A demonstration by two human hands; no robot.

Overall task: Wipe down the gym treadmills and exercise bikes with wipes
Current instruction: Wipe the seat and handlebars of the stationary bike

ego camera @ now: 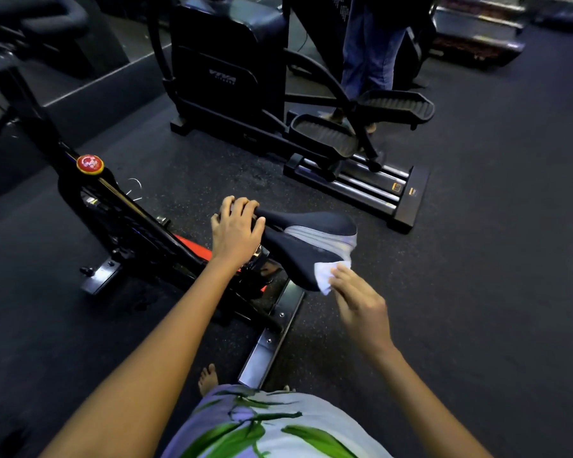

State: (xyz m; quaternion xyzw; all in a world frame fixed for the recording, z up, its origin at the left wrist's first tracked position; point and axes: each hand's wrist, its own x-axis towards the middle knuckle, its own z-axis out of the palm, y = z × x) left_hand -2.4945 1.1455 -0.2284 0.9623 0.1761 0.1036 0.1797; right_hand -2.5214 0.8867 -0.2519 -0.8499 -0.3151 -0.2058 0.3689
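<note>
Counted are one bike [139, 223], one saddle [308, 239], one wipe [326, 276], one elliptical [232, 77] and two hands [235, 231].

bike [119, 206] left | saddle [305, 239] centre | elliptical [245, 77] behind saddle

1. Definitely a gym: dark speckled rubber floor [477, 276] everywhere.
2. Black exercise bike [129, 219] with a red knob [90, 164] up close.
3. Elliptical trainer [245, 77] with big foot pedals [396, 105] right behind it, more machines further back.
</note>
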